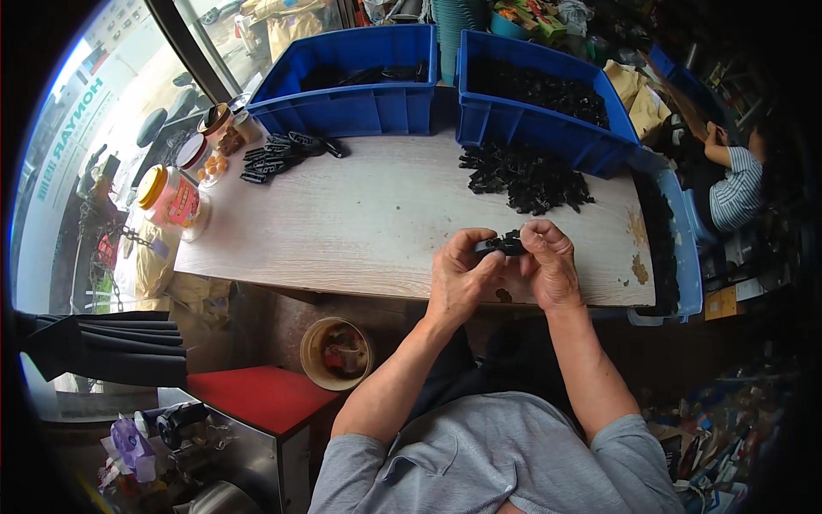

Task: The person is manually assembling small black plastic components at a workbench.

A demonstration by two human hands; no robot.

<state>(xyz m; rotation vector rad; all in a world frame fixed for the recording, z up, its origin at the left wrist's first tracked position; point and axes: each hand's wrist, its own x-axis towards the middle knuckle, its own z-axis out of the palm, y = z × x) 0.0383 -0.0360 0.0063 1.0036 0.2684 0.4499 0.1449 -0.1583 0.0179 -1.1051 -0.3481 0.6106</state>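
Close to the table's front edge, my left hand (460, 272) grips a small black plastic part (490, 247) between thumb and fingers. My right hand (550, 264) is pinched at the part's right end, where a smaller black piece (513, 243) shows. Fingers cover much of both, so how they join cannot be made out. Beyond my hands lies a loose heap of small black pieces (524, 177) on the pale wooden table (368, 223). A pile of longer black parts (287, 156) rests at the far left.
Two blue bins (368, 111) (535, 133) holding black parts stand along the table's back. Lidded jars (175, 199) line the left edge. A light-blue tub (687, 257) adjoins the right edge. Below are a bucket (315, 370) and a red-topped cabinet (257, 396). Another person (735, 184) sits at far right.
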